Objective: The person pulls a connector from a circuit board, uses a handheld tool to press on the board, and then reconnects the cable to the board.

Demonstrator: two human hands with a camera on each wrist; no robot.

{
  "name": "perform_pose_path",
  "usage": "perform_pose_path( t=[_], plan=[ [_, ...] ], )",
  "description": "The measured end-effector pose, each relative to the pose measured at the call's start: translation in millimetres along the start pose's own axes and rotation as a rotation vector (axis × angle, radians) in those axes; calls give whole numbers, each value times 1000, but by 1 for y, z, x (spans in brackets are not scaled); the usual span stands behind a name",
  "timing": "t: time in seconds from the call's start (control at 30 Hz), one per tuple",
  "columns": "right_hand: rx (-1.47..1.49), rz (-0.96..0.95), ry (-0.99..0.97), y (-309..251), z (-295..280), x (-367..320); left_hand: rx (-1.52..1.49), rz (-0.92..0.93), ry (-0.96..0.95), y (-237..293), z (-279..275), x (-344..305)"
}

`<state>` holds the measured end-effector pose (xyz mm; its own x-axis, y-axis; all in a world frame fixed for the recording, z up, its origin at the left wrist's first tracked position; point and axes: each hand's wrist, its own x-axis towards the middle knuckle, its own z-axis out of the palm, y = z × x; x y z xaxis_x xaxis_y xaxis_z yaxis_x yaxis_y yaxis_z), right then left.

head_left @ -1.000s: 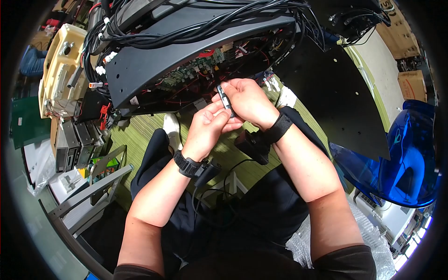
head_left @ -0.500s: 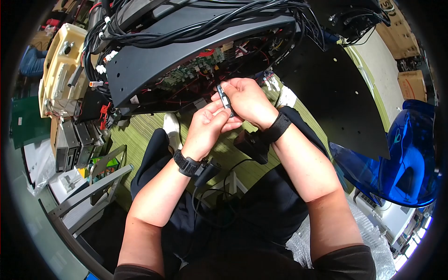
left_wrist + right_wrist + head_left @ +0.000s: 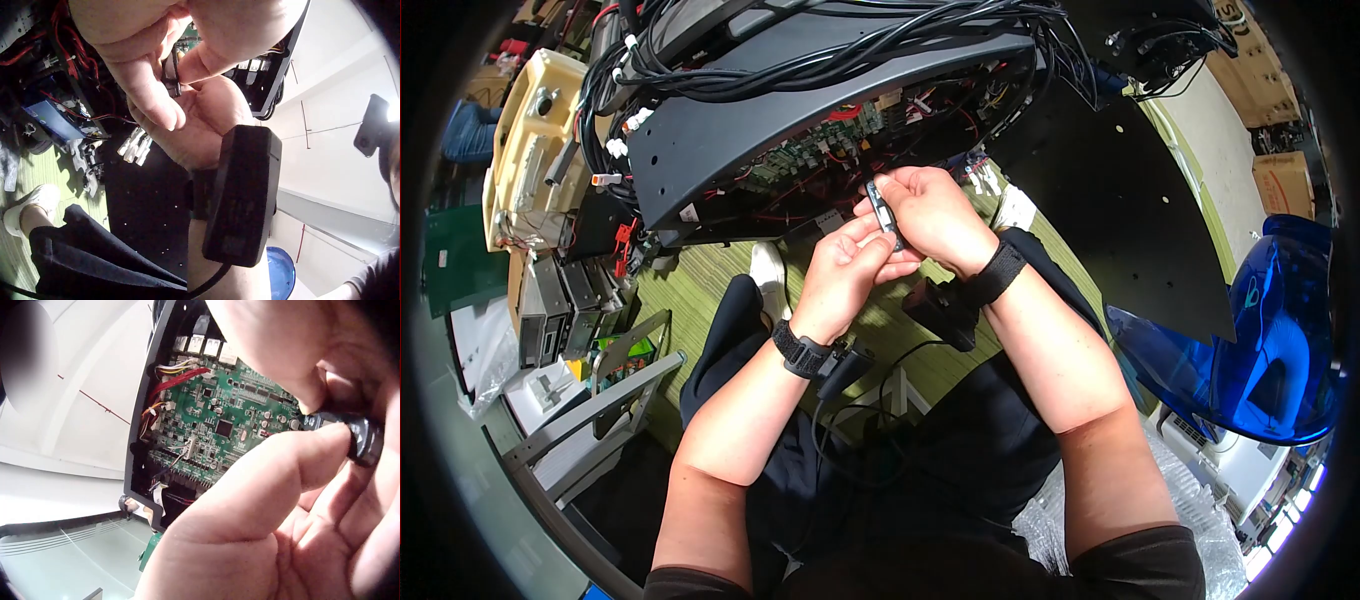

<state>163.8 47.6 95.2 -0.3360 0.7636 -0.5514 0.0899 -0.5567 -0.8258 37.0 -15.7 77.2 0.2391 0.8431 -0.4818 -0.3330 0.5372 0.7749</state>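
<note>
Both hands hold one small, slim dark part with a pale patch [image 3: 882,212] in front of an opened black housing [image 3: 790,95]. The left hand [image 3: 842,275] pinches its lower end between thumb and fingers. At the upper end, the right hand [image 3: 935,215] grips it with the thumb along its side. Up close in the right wrist view the part looks like a glossy black piece [image 3: 365,439], partly hidden by the fingertips; its exact kind I cannot tell. Behind it, a green circuit board [image 3: 222,428] with plugged wires sits inside the housing.
Thick black cables [image 3: 800,80] run over the housing's top. A large black panel [image 3: 1115,200] stands at the right, beside a blue translucent shell [image 3: 1270,340]. On the left are a cream-coloured moulded part [image 3: 535,150] and metal boxes [image 3: 545,315]. White connectors [image 3: 134,147] hang near the hands.
</note>
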Motion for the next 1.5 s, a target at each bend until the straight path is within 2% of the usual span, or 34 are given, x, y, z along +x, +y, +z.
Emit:
perform_pose_path(
  t=[1.03,1.5],
  plan=[
    [35,-20,-4,2,-5,0,-45,-13,-9,3,6,2],
    [-7,-107,18,5,-9,-1,1,10,-42,0,9,5]
  ],
)
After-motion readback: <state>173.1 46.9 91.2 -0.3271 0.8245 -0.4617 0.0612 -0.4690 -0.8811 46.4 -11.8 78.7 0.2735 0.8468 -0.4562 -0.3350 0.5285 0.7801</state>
